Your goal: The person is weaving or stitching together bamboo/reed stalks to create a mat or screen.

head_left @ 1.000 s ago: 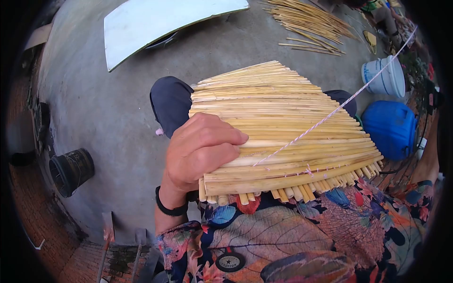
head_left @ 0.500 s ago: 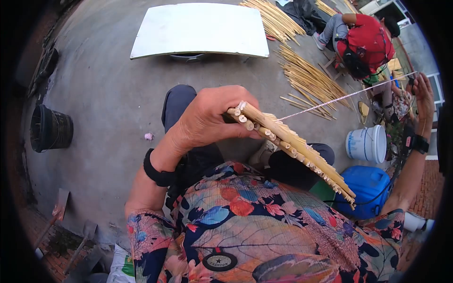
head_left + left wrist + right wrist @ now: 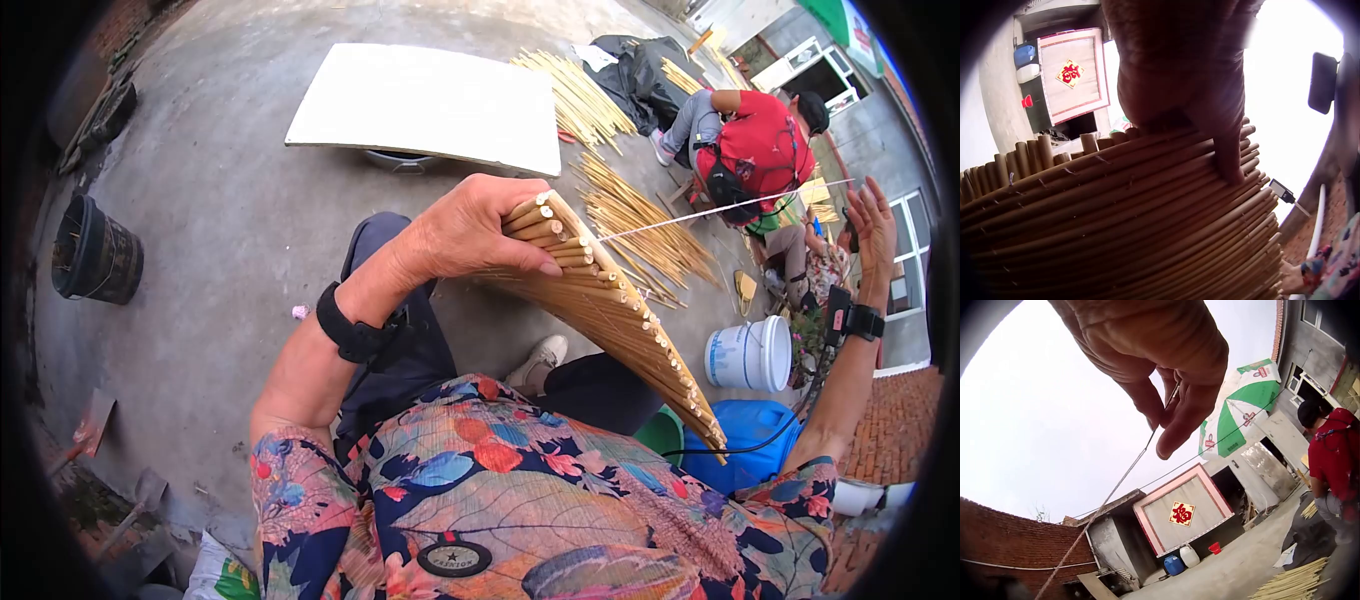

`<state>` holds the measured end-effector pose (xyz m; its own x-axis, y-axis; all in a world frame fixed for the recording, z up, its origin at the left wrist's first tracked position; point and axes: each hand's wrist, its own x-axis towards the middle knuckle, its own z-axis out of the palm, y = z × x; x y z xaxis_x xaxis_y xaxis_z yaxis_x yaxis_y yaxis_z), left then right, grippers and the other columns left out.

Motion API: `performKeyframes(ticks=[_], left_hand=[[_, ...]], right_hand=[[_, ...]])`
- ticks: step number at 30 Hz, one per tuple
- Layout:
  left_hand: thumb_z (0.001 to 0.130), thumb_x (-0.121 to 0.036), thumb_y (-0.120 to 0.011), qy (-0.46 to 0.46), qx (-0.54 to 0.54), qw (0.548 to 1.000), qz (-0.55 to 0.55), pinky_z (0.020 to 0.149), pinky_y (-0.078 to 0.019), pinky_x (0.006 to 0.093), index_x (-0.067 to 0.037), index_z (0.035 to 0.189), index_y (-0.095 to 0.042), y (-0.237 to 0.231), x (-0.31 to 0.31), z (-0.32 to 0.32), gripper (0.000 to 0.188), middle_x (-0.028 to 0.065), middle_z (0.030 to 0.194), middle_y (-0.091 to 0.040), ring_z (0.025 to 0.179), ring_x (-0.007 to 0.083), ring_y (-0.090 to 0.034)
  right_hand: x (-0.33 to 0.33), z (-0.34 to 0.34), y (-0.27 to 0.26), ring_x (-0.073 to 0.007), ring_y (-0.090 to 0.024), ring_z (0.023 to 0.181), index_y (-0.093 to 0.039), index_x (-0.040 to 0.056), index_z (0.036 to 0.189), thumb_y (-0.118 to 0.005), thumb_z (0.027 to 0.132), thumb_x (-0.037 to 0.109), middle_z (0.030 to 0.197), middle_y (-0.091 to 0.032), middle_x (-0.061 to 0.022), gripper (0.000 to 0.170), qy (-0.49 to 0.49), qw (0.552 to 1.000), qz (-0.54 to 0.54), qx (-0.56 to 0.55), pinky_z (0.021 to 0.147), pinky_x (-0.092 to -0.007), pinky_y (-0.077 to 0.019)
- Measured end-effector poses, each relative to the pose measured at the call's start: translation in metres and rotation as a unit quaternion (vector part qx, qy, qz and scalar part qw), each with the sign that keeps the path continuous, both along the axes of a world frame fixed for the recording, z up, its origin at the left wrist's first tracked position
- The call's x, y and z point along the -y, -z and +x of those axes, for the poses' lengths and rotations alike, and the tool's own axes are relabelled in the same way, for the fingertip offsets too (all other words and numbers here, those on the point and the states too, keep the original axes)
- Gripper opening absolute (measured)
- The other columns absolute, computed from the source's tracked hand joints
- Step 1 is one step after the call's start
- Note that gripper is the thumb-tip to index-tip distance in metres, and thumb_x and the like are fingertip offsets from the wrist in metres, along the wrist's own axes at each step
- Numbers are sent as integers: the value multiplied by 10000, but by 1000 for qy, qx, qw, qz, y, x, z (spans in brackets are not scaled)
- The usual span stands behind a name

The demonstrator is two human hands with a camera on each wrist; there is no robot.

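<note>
My left hand [image 3: 470,232] grips the near corner of a stitched mat of straw-coloured stalks [image 3: 630,315], thumb across the stalk ends. The mat is tilted above my lap, its row of cut ends facing me. In the left wrist view small stitches run across the stalks [image 3: 1116,206], and a finger lies along them. Out to the right, my raised right hand [image 3: 873,225] holds a taut pale string [image 3: 710,211] that runs from the mat's upper edge. The right wrist view shows thumb and fingers pinching a thin metal needle [image 3: 1153,435] with the string trailing from it.
A white board [image 3: 430,105] rests over a basin ahead. Loose stalks [image 3: 630,215] lie on the concrete near a crouching person in red [image 3: 755,150]. At right stand a white bucket [image 3: 745,355] and a blue drum [image 3: 745,440]; a black bucket [image 3: 100,255] is at left.
The mat has tipped up from lying broad side up over my lap, so its cut ends and underside show. My right hand has come into view at the right, drawing the string out.
</note>
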<state>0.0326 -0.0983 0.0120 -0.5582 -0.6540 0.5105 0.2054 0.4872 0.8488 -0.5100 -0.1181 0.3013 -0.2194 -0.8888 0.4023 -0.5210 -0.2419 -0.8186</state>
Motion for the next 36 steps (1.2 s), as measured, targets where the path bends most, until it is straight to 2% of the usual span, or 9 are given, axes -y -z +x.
performKeyframes(ticks=[4, 7, 15, 18, 21, 29, 30, 35, 36], left_hand=[[662, -37, -808, -9, 7, 1000, -12, 696, -454, 216, -29, 916, -616, 3, 0, 1, 319, -6, 821, -625, 762, 55, -551], [658, -29, -806, -17, 12, 1000, -22, 690, -453, 215, -28, 919, -617, 2, 1, 1, 323, -7, 822, -614, 762, 56, -547], [667, -6, -792, -3, 26, 1000, -13, 688, -456, 207, -19, 928, -618, 6, 4, 1, 314, -5, 825, -615, 769, 58, -554], [685, -134, -805, 0, 4, 1000, 22, 670, -442, 265, -35, 876, -595, 8, 6, -2, 300, 38, 763, -594, 697, 120, -516], [666, 12, -784, 6, 30, 1000, 5, 713, -467, 222, -11, 940, -629, 6, 10, -3, 316, 12, 873, -624, 799, 76, -571], [653, 32, -780, 8, 11, 1000, 19, 716, -468, 230, -15, 936, -640, 7, 9, -1, 320, 21, 894, -618, 810, 92, -576], [653, 32, -780, 9, 12, 1000, 17, 716, -468, 230, -15, 936, -640, 6, 9, -1, 320, 21, 894, -618, 810, 92, -576], [650, 42, -777, 8, 18, 999, 44, 698, -478, 245, -13, 925, -639, 6, 6, -1, 312, 32, 897, -625, 801, 98, -582], [650, 42, -777, 16, 24, 998, 47, 698, -478, 245, -13, 925, -639, 7, 5, -1, 312, 32, 897, -625, 801, 98, -582]], right_hand=[[-10, 0, -18, -87, -639, 791, -507, 34, 1246, -615, 891, 126, 968, -637, -44, 383, 53, 992, 48, -102, 610, -150, -539], [-20, -2, -15, -54, -604, 698, -523, 38, 1221, -613, 895, 134, 860, -613, -7, 352, 33, 996, 41, -69, 554, -145, -512], [-49, -29, -3, -42, -542, 634, -517, 28, 1169, -566, 909, 90, 771, -556, -6, 272, -31, 988, 127, -83, 536, -143, -464], [-56, -48, -1, -41, -565, 648, -514, 39, 1182, -590, 905, 119, 787, -585, 18, 298, -21, 992, 110, -63, 569, -153, -487], [-56, -24, 6, -52, -554, 647, -509, 12, 1184, -566, 909, 75, 771, -561, -28, 288, 6, 998, 59, -26, 565, -141, -492], [-40, -7, 12, -118, -633, 912, -409, 8, 1332, -573, 914, 118, 1008, -628, -87, 462, -24, 995, -47, 85, 803, -214, -540], [-36, -22, 5, -156, -596, 1023, -430, -12, 1311, -583, 893, 52, 1097, -588, -138, 449, -83, 983, -42, 161, 868, -263, -537], [-5, 11, 16, -174, -534, 1092, -372, -74, 1327, -587, 888, 40, 1156, -528, -150, 502, -157, 942, -82, 284, 951, -261, -482], [-3, 31, 16, -158, -538, 1059, -370, -79, 1328, -595, 887, 53, 1143, -526, -140, 513, -286, 907, -27, 309, 929, -246, -483]])
